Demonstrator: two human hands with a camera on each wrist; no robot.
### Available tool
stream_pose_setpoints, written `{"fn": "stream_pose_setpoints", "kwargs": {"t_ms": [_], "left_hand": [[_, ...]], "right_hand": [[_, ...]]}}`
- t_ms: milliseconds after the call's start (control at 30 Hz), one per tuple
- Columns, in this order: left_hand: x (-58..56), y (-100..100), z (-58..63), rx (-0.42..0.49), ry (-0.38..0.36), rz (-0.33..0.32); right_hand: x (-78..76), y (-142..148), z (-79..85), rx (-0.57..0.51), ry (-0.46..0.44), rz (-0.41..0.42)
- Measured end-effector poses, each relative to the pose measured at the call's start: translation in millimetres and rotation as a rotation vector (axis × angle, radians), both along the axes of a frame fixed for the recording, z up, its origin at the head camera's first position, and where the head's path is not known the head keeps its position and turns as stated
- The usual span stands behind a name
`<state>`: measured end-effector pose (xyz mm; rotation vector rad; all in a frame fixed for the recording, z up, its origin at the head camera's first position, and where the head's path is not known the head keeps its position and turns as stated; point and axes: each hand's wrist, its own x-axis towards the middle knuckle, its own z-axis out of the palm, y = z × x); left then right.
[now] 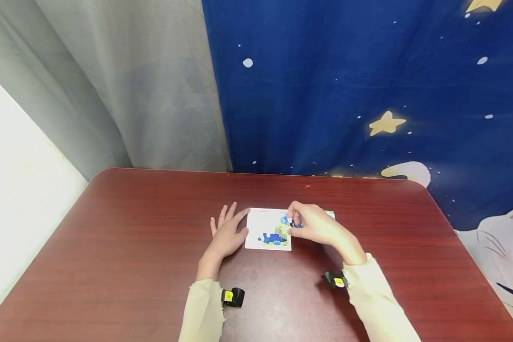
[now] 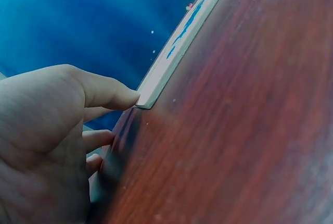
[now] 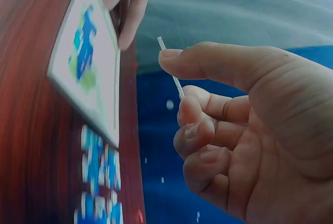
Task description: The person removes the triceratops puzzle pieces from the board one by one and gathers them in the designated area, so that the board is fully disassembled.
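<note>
A white puzzle tray (image 1: 262, 218) lies on the table, with blue and green jigsaw pieces (image 1: 273, 239) in its lower right part. My left hand (image 1: 225, 237) rests at the tray's left edge, its fingers spread and its thumb against the side. In the left wrist view the thumb of the left hand (image 2: 57, 109) touches the corner of the tray (image 2: 161, 78). Above the tray's right side, my right hand (image 1: 320, 225) pinches a thin puzzle piece (image 3: 177, 84), seen edge-on in the right wrist view, between thumb and index finger.
Several loose puzzle pieces (image 3: 99, 166) lie beside the tray, mostly hidden by the right hand in the head view. A small red bit (image 1: 308, 186) lies near the table's back edge. Curtains (image 1: 308, 95) hang behind the reddish-brown table (image 1: 132, 261); a white wall (image 1: 17, 190) stands at left.
</note>
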<state>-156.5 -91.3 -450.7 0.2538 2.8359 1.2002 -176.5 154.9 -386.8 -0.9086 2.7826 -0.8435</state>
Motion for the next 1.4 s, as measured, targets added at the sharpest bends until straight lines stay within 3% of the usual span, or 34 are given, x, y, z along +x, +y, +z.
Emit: {"fn": "stream_pose_setpoints", "kwargs": {"t_ms": [200, 400, 800, 1400], "left_hand": [[1.4, 0.8, -0.5, -0.008, -0.011, -0.003], [-0.5, 0.5, 0.0, -0.015, -0.019, -0.004], [-1.1, -0.8, 0.6, -0.015, -0.018, 0.002], [0.5, 0.1, 0.9, -0.012, -0.016, 0.003]], "right_hand": [[9.7, 25.8, -14.3, 0.024, -0.046, -0.012], [13.4, 33.6, -23.6, 0.032, -0.064, 0.019], [15.6, 35.9, -22.0, 0.075, -0.162, 0.021], [15.5, 35.7, -29.9, 0.128, -0.149, 0.0]]}}
